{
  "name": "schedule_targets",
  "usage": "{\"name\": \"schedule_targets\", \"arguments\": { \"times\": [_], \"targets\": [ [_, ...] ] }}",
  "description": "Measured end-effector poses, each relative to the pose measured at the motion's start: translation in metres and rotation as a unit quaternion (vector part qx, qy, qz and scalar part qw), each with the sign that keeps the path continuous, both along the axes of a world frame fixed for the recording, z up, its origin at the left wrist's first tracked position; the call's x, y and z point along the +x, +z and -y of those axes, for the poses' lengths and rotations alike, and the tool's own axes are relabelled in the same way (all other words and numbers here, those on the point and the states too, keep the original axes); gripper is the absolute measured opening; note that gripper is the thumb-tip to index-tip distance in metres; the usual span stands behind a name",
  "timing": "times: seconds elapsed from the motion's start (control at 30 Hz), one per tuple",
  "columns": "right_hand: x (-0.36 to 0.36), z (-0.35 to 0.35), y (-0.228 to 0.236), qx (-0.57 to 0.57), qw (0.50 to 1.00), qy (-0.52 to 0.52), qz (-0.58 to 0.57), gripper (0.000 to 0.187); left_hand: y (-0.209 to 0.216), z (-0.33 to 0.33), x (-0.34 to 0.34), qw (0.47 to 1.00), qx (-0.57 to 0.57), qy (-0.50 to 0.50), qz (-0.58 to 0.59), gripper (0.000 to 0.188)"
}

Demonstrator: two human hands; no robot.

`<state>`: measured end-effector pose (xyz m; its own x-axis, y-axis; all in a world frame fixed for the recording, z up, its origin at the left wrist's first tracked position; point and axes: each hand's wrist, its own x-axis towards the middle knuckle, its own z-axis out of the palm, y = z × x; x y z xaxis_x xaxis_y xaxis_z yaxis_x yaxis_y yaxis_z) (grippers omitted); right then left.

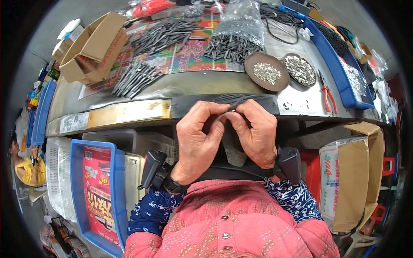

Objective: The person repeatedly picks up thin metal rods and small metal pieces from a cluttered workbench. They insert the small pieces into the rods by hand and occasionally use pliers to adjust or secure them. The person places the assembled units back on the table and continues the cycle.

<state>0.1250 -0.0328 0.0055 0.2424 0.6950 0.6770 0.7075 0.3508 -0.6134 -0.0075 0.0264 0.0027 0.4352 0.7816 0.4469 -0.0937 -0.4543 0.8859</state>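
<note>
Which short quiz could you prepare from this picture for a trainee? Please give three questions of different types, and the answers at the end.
1. Multiple choice: what lies in the larger brown dish?
(a) red beads
(b) silver-coloured pieces
(c) wooden buttons

2. True or false: the pliers lie to the left of that dish.

3. Fill in: the left hand and the right hand pinch a small piece with their ______.

Key: 1. b. 2. False; they lie to its right. 3. Fingertips.
</note>
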Motion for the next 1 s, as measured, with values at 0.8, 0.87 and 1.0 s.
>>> {"name": "schedule_targets", "arguments": {
  "times": [0.8,0.87,1.0],
  "targets": [
    [0.046,0.006,0.0,-0.042,0.991,-0.115,0.057,0.013,0.015,-0.082,-0.051,0.951,0.211,0.151,-0.168,0.011],
    [0.063,0.011,0.001,-0.058,0.983,-0.152,0.087,0.011,0.014,-0.101,-0.062,0.929,0.242,0.168,-0.223,0.009],
    [0.085,0.009,0.0,-0.056,0.964,-0.185,0.184,0.014,0.006,-0.125,-0.072,0.903,0.272,0.195,-0.27,0.009]
  ]
}}
